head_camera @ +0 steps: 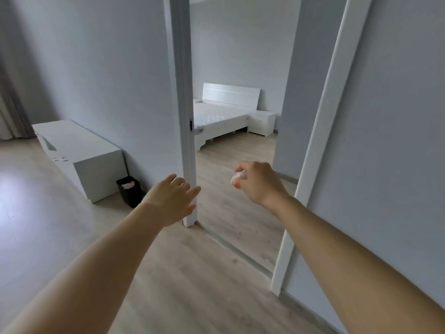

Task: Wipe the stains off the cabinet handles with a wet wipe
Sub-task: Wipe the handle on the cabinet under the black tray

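The right hand pinches a crumpled white wet wipe in its curled fingers, held before the open doorway. The left hand, fingers straight and spread, reaches toward the smooth white door frame. A boxy white cabinet stands on the pale wood-grain floor against the left wall, a black bin beside it.

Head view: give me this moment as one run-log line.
left hand: open, empty | right hand: pinches crumpled wet wipe | location: at open doorway to bedroom | low white cabinet: left, untouched | wiping: not underway
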`<state>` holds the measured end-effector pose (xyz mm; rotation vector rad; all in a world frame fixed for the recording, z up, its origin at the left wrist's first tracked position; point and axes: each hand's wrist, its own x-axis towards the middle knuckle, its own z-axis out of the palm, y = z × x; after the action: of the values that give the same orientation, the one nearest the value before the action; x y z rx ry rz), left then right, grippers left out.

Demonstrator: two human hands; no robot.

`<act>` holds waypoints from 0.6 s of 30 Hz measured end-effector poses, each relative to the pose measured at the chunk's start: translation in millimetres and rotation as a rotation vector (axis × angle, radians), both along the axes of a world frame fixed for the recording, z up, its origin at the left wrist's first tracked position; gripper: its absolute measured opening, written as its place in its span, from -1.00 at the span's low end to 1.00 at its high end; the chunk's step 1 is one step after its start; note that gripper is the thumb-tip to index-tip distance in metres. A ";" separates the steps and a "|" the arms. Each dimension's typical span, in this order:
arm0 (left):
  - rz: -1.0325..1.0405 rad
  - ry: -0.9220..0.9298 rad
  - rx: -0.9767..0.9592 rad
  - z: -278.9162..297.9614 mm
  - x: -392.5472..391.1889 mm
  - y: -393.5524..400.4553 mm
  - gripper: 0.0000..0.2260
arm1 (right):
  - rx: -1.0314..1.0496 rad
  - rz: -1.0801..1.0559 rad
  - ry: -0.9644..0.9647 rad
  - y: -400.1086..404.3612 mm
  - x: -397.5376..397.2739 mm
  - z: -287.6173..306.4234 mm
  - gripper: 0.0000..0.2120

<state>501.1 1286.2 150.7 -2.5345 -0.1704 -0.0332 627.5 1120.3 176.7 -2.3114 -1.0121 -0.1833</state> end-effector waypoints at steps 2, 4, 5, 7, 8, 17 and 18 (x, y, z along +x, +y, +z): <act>0.064 -0.011 -0.017 -0.9 -7.0 54.4 -0.53 | 0.001 0.050 -0.007 52.2 -2.8 2.0 -0.76; 0.109 -0.035 -0.037 -6.7 -7.6 108.4 -0.52 | -0.016 0.082 -0.014 104.8 1.8 0.5 -0.77; 0.122 -0.039 -0.038 -12.2 -6.3 134.6 -0.52 | -0.022 0.096 -0.015 131.9 6.2 -1.6 -0.77; 0.135 -0.032 -0.028 -23.9 0.5 185.2 -0.53 | -0.016 0.121 -0.016 187.8 17.5 -6.7 -0.76; 0.144 -0.022 -0.031 -28.1 5.7 210.5 -0.53 | -0.008 0.135 -0.014 216.8 23.9 -9.9 -0.76; 0.251 -0.076 -0.142 -11.1 23.4 457.3 -0.53 | -0.074 0.237 0.098 500.1 64.5 -1.9 -0.73; 0.274 -0.086 -0.145 -9.1 17.0 484.8 -0.54 | -0.080 0.251 0.103 531.1 61.5 -0.6 -0.74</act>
<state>518.2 1771.0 141.6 -2.6320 -0.5719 -0.0223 689.0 1651.3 176.0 -2.2140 -1.2633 0.0775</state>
